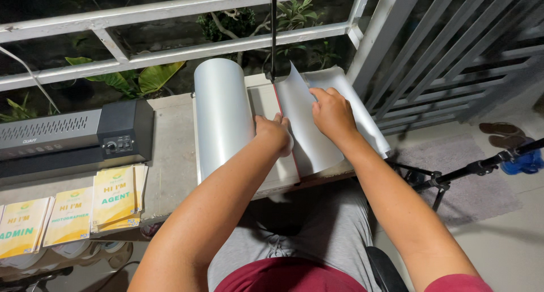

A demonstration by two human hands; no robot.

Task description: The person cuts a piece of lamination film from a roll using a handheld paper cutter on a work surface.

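A paper trimmer board lies on a concrete ledge, its black cutting arm raised upright. A large curled sheet of silvery-white film arches over the board's left side. My left hand presses down on the board beside the red cutting edge. My right hand holds a white sheet that curls up along the cutting edge and drapes off to the right.
A black laminating machine sits at the left of the ledge. Yellow printed cards lie in stacks in front of it. White railing bars run behind, with plants beyond. A black tripod and sandals stand on the floor at right.
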